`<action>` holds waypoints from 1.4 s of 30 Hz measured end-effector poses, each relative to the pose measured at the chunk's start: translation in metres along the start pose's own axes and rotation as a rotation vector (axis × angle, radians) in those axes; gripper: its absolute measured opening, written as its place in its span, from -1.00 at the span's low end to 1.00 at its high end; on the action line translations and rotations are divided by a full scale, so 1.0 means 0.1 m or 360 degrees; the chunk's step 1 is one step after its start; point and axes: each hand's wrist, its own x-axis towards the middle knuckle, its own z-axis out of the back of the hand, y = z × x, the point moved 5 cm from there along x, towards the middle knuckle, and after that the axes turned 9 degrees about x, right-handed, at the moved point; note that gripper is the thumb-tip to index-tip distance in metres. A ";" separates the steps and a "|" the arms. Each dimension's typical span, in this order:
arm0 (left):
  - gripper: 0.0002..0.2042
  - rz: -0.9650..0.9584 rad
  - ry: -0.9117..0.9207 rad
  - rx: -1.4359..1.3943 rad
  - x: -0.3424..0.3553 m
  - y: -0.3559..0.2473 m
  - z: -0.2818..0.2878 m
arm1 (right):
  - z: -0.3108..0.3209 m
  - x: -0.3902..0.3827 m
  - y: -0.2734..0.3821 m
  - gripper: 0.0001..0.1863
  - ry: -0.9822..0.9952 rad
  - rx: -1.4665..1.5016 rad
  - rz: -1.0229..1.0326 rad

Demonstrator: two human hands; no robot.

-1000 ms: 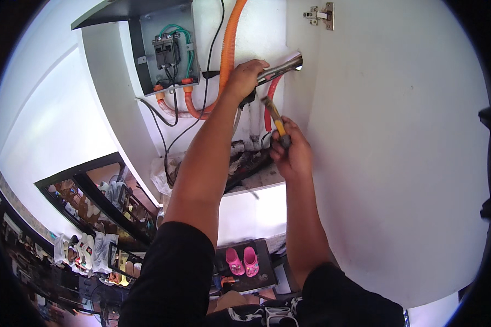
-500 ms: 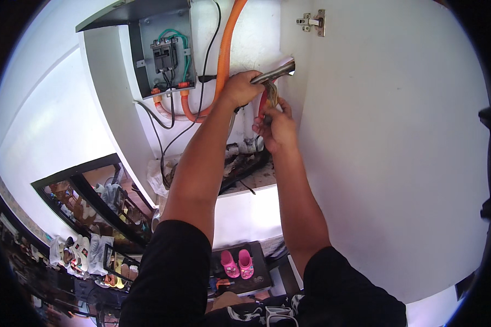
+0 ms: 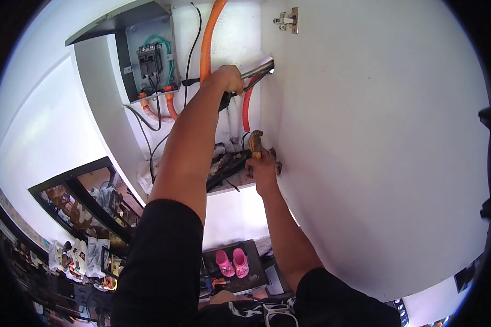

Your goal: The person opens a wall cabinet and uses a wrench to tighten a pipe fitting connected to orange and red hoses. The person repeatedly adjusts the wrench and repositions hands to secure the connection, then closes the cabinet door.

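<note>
My left hand [image 3: 230, 79] is closed around a shiny metal pipe [image 3: 256, 71], whose far end meets a hole in the white side wall. A dark cable runs just below the pipe. Lower down, my right hand [image 3: 263, 168] grips a worn hand tool [image 3: 255, 143] with yellowish-brown parts. The tool's head points up, and my fingers hide its lower end, so its exact kind is unclear. Between the two hands hangs a red tube [image 3: 247, 109], apart from the tool.
An open grey electrical box [image 3: 150, 60] with a breaker and green wires is at the upper left. Beside it runs an orange corrugated conduit [image 3: 208, 41]. Dark debris [image 3: 229, 166] lies on the cabinet floor. A large white door [image 3: 376, 147] fills the right; pink clogs [image 3: 232, 264] are below.
My right hand has moved down with the tool, away from the pipe and red tube. My left hand still holds the pipe. The whole view has shifted slightly.
</note>
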 end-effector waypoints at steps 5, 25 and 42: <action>-0.57 -0.0042 -0.0069 -0.0021 -0.03 -0.01 -0.05 | 0.16 0.09 -0.38 -0.50 -0.0102 -0.0060 0.0152; -0.68 -0.0171 -0.0939 -0.0201 -0.96 -0.41 -0.50 | 0.37 0.34 -0.77 -0.75 -0.0317 -0.0909 0.0119; -0.28 -0.0361 -0.0670 -0.0775 -0.54 0.06 -0.13 | -0.84 0.61 1.46 -0.65 0.0007 -0.0299 0.0225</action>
